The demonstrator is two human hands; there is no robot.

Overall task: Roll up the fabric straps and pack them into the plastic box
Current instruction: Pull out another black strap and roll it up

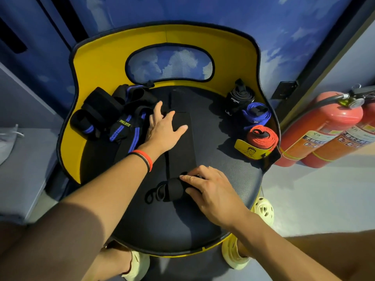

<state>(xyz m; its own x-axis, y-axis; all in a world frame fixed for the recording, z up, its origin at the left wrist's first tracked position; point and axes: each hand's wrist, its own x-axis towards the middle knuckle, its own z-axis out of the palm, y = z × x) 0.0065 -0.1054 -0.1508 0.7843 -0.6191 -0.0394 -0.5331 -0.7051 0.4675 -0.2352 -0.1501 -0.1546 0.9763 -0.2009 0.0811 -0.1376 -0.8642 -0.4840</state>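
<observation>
A long black strap lies stretched along the middle of the black chair seat. Its near end is wound into a small roll with a loop sticking out to the left. My right hand grips that roll with curled fingers. My left hand lies flat with straight fingers on the strap's far end. A heap of loose black and blue straps sits at the seat's back left. Three finished rolls stand at the back right: black, blue, red. No plastic box shows.
The chair has a yellow backrest with a mesh window. Two red fire extinguishers stand on the floor to the right. A grey ledge runs along the left. My feet in pale shoes show under the seat.
</observation>
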